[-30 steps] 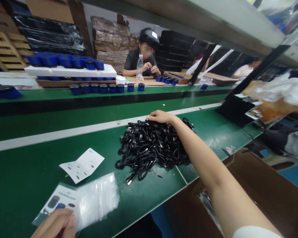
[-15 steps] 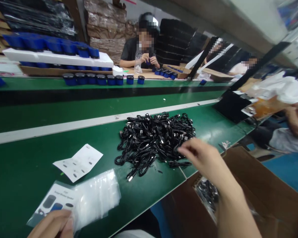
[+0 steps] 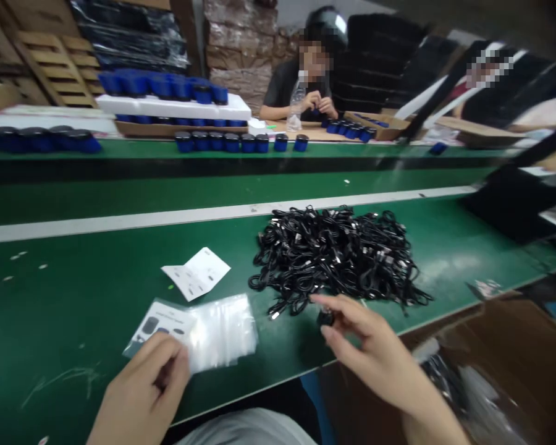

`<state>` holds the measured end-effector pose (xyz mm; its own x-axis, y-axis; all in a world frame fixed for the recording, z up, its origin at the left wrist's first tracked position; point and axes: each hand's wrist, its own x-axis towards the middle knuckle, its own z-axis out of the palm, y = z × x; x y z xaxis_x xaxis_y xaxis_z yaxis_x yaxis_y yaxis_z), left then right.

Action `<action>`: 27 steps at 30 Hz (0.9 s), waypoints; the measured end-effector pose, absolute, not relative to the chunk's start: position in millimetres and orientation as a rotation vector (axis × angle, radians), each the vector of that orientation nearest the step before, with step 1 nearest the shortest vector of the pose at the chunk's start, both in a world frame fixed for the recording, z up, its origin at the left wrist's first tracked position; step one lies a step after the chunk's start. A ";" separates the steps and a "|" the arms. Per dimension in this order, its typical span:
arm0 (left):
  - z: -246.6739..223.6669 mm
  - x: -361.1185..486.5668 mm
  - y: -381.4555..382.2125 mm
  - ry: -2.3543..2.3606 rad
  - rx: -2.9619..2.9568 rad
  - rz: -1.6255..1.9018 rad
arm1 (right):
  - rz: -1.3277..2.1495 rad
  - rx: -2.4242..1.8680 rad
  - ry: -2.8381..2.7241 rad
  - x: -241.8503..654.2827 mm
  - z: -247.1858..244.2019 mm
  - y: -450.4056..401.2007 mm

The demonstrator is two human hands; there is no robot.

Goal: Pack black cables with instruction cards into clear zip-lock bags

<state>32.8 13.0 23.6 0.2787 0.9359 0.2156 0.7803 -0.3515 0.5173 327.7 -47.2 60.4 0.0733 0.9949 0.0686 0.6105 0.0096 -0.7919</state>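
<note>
Head view: the person's left hand [image 3: 143, 386] is gripping a stack of clear plastic bags [image 3: 222, 330], with its fingers pressed together and curled over the stack's near edge. A printed product card [image 3: 155, 327] is showing through the plastic, but its writing is too blurred to read. The person's right hand [image 3: 375, 349] is hovering just in front of a heap of black coiled cables [image 3: 333, 259], with its index fingertip [image 3: 317, 301] and thumb [image 3: 327, 334] pinching a small black item [image 3: 325, 318] whose exact kind cannot be determined.

Left of the heap, a folded white leaflet [image 3: 197, 273] is lying on the green conveyor belt [image 3: 78, 309]; its small print is illegible. Beyond the heap, a row of blue-and-black cylindrical speakers [image 3: 225, 142] is standing on a farther green belt section, and a seated co-worker [image 3: 301, 93] is handling a small item with both hands behind a plastic water bottle [image 3: 296, 105]. Nearer than the heap, at lower right, an open cardboard box [image 3: 505, 364] is sitting beside the belt.
</note>
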 end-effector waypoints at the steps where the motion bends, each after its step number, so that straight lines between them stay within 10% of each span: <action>1: 25.5 34.3 13.3 1.546 2.275 0.650 | 0.882 -1.566 -1.473 308.9 56.5 -43.9; 5: 26.5 35.6 11.7 1.503 2.312 0.573 | 1.186 -1.278 -1.091 240.4 37.5 -31.8; 21: 12.0 31.1 2.3 1.511 2.257 0.922 | 0.423 -1.156 -1.880 214.7 24.5 -24.3; 27: 12.6 36.7 -4.2 1.464 2.328 1.016 | 0.878 -1.379 -1.189 196.9 10.7 -20.4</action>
